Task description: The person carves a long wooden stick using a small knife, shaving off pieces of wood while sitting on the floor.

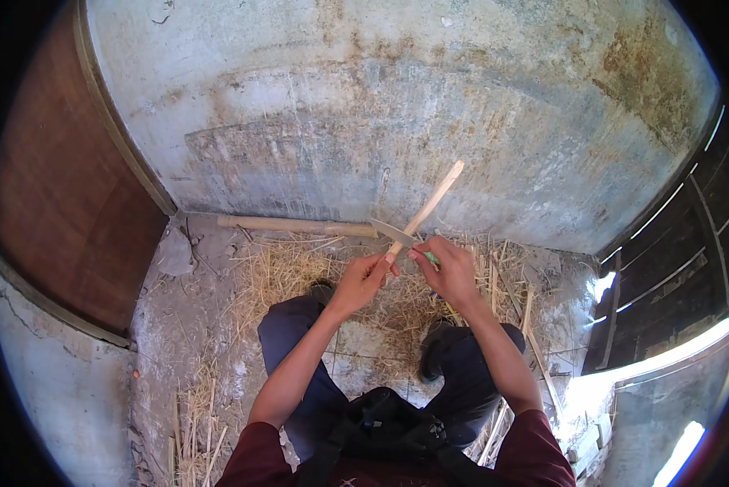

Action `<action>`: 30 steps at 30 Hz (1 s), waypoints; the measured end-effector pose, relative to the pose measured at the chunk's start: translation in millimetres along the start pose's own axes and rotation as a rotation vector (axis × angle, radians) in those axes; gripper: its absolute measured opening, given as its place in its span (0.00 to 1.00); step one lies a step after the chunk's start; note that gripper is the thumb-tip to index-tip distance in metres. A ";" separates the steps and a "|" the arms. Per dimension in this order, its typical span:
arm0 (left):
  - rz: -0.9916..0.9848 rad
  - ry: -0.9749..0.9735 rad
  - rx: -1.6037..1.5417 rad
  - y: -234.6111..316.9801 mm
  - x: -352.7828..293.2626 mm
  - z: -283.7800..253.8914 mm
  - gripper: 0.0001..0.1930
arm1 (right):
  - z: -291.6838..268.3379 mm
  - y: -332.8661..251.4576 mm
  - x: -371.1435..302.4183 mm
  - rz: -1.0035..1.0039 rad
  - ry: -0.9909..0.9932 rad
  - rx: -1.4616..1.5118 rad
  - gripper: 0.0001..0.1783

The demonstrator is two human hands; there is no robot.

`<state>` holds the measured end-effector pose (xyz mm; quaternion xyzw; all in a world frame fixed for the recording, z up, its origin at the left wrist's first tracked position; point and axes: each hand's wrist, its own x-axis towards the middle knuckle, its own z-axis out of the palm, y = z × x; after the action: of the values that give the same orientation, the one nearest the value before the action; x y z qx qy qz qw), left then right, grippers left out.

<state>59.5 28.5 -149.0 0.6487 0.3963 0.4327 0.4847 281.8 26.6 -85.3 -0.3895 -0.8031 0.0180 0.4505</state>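
Left hand grips wooden stick; right hand grasps knife. Straw litters the floor before the stained wall.

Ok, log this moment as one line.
left hand: holding stick | right hand: holding knife | knife: blade across stick | floor: straw scattered | wall: pole along base

You get white glare just below the slats and bright streaks through their gaps; left of the slats, the wall is softly lit. Your view's edges bend, its corners black.
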 end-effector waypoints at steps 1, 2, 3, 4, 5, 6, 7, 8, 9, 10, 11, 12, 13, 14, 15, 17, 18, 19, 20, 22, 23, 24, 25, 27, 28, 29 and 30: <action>0.004 0.017 0.041 -0.3 -0.6 -0.5 0.26 | 3.2 0.8 -1.5 0.001 -0.004 0.003 0.07; 0.007 0.033 0.082 -0.5 -1.4 -0.7 0.26 | 6.0 1.7 -3.0 -0.023 -0.017 -0.005 0.07; 0.003 0.035 0.080 -0.8 -3.1 0.4 0.26 | 7.9 1.8 -4.1 -0.048 -0.030 -0.013 0.07; 0.008 0.057 0.072 2.8 -4.1 3.0 0.26 | 8.0 1.3 -4.3 -0.046 -0.032 -0.013 0.07; 0.012 0.079 0.064 6.4 -4.9 5.8 0.26 | 7.8 0.5 -4.2 -0.052 -0.026 -0.021 0.07; 0.010 0.079 0.062 9.0 -5.2 8.8 0.26 | 7.6 0.1 -4.4 -0.057 -0.021 -0.028 0.08; 0.002 0.098 0.045 11.6 -5.0 11.5 0.26 | 7.1 0.0 -3.7 -0.058 -0.021 -0.028 0.08; -0.006 0.117 0.027 13.0 -5.0 12.7 0.27 | 6.5 0.0 -3.2 -0.066 -0.008 -0.040 0.07; -0.006 0.117 0.027 11.7 -4.8 12.6 0.27 | 6.0 -0.3 -3.1 -0.074 0.004 -0.052 0.07; -0.016 0.141 0.093 10.4 -3.8 12.0 0.28 | 5.9 -1.4 -2.9 -0.074 0.004 -0.052 0.07; -0.026 0.166 0.158 9.2 -3.3 11.6 0.29 | 6.0 -2.9 -2.7 -0.070 0.009 -0.057 0.08; -0.025 0.166 0.158 8.0 -3.3 12.0 0.29 | 6.0 -3.9 -2.6 -0.066 0.014 -0.061 0.09; -0.017 0.197 0.196 10.0 -2.7 13.2 0.29 | 5.5 -3.3 -2.5 -0.066 0.015 -0.063 0.09; -0.010 0.228 0.233 12.0 -2.4 14.2 0.30 | 4.9 -2.2 -2.5 -0.075 0.019 -0.081 0.09; -0.008 0.227 0.232 14.0 -2.7 14.9 0.30 | 4.4 -1.6 -2.4 -0.084 0.023 -0.099 0.09; 0.026 0.258 0.264 17.0 -4.7 15.9 0.31 | 2.7 -4.8 -0.5 -0.083 0.035 -0.106 0.09; 0.026 0.258 0.263 17.1 -5.1 16.0 0.31 | 2.0 -5.8 0.3 -0.082 0.048 -0.112 0.09; 0.027 0.256 0.268 17.1 -5.6 15.6 0.30 | 2.0 -5.4 0.3 -0.082 0.049 -0.113 0.09; 0.027 0.253 0.273 17.2 -5.7 15.1 0.30 | 2.2 -4.3 0.1 -0.081 0.052 -0.123 0.09; 0.041 0.256 0.285 17.0 -5.1 14.8 0.30 | 2.2 -1.8 -0.1 -0.079 0.056 -0.134 0.09; 0.055 0.260 0.298 16.8 -4.9 14.8 0.30 | 1.8 -0.3 0.2 -0.083 0.057 -0.137 0.09; 0.055 0.260 0.298 16.7 -5.2 15.3 0.30 | 1.3 0.6 0.2 -0.086 0.057 -0.141 0.08; 0.058 0.264 0.300 18.9 -5.4 16.2 0.30 | 0.2 0.6 0.2 -0.087 0.056 -0.142 0.08; 0.062 0.268 0.302 20.9 -5.4 16.3 0.30 | -2.3 0.0 0.4 -0.087 0.055 -0.175 0.08; 0.060 0.252 0.314 21.8 -5.6 15.5 0.30 | -2.8 0.8 0.2 -0.087 0.055 -0.176 0.08; 0.058 0.236 0.327 22.7 -5.8 15.0 0.30 | -3.3 2.0 0.0 -0.087 0.059 -0.184 0.07; 0.058 0.236 0.326 23.7 -6.0 15.6 0.30 | -3.9 3.1 0.0 -0.086 0.062 -0.193 0.07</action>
<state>74.6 13.4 -129.4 0.6746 0.4964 0.4494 0.3107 286.6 27.5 -84.2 -0.3964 -0.8029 -0.0907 0.4359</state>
